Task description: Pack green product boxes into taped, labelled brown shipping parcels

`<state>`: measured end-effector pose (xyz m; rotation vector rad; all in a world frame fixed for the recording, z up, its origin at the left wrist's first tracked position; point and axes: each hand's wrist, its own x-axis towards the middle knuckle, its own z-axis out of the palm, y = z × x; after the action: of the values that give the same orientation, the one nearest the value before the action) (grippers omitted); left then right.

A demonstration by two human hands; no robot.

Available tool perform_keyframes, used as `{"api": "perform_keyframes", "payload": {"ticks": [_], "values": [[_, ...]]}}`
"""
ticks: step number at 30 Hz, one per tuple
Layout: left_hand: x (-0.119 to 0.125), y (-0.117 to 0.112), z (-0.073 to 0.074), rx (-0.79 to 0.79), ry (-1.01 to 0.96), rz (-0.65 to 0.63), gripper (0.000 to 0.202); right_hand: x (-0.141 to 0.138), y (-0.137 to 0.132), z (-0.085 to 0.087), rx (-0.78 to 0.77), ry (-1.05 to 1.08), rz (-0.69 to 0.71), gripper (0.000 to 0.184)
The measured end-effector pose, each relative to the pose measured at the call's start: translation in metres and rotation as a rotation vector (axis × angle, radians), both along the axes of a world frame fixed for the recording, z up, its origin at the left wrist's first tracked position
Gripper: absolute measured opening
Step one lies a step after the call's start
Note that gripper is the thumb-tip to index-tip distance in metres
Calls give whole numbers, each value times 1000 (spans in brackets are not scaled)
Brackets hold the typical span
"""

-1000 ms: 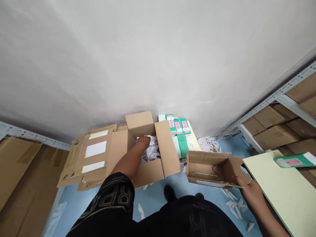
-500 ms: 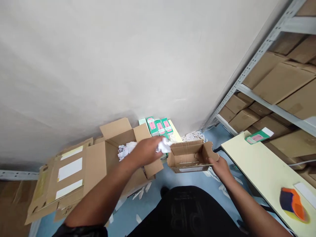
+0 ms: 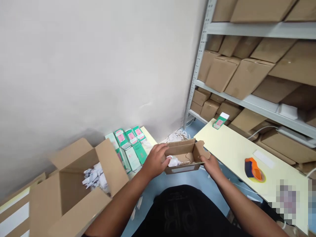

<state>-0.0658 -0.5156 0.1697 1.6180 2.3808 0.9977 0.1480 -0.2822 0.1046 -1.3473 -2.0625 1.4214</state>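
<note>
A small open cardboard box [image 3: 184, 169] is held up in front of my body, tilted so its inside shows. My right hand [image 3: 211, 164] grips its right end, thumb at the rim. My left hand [image 3: 156, 160] is wrapped round the left end, its thumb over the rim beside a crumpled white paper wad [image 3: 174, 161]. The wad lies in the left part of the box; the right part shows bare cardboard. To my left stands a larger open carton [image 3: 74, 184] with shredded white paper [image 3: 96, 177] inside.
Several green-and-pink product boxes [image 3: 133, 136] stand beside the carton by the wall. On the cream table [image 3: 229, 148] at right are a green box [image 3: 220, 120] and an orange tape dispenser [image 3: 253, 169]. Metal shelving [image 3: 247, 29] holds cardboard boxes. Paper scraps [image 3: 177, 135] litter the blue floor.
My left hand has brought the crumpled paper into the small box, let it go there and taken hold of the left end. The view has turned right.
</note>
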Motion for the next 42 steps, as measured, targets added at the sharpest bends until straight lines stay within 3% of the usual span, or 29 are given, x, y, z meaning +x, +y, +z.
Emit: {"api": "perform_keyframes", "payload": {"ticks": [2, 4, 7, 13, 18, 23, 26, 32, 34, 37, 42], "values": [[18, 33, -11, 45, -149, 203, 54, 25, 27, -3, -8, 4, -67, 31], [35, 73, -26, -24, -416, 302, 59, 53, 54, -8, -2, 16, -132, 35], [54, 138, -46, -156, -703, 195, 45, 95, 93, -19, -52, 82, -171, 40], [94, 257, -62, -159, -759, 65, 39, 162, 155, -47, -318, 202, -270, 47], [112, 340, -78, -263, -761, 69, 37, 183, 194, -64, -370, 214, -387, 47], [100, 408, -100, -308, -733, -97, 38, 180, 229, -71, -319, 187, -509, 51], [94, 441, -112, -344, -733, -123, 40, 174, 248, -79, -332, 153, -571, 55], [75, 478, -131, -484, -774, -217, 42, 160, 272, -97, -411, 167, -574, 38], [60, 489, -130, -539, -764, -272, 45, 158, 275, -100, -422, 192, -610, 41], [34, 518, -118, -550, -538, -292, 48, 159, 273, -101, -426, 207, -705, 53], [20, 604, -95, -308, -75, -244, 48, 168, 244, -95, -330, 166, -890, 62]]}}
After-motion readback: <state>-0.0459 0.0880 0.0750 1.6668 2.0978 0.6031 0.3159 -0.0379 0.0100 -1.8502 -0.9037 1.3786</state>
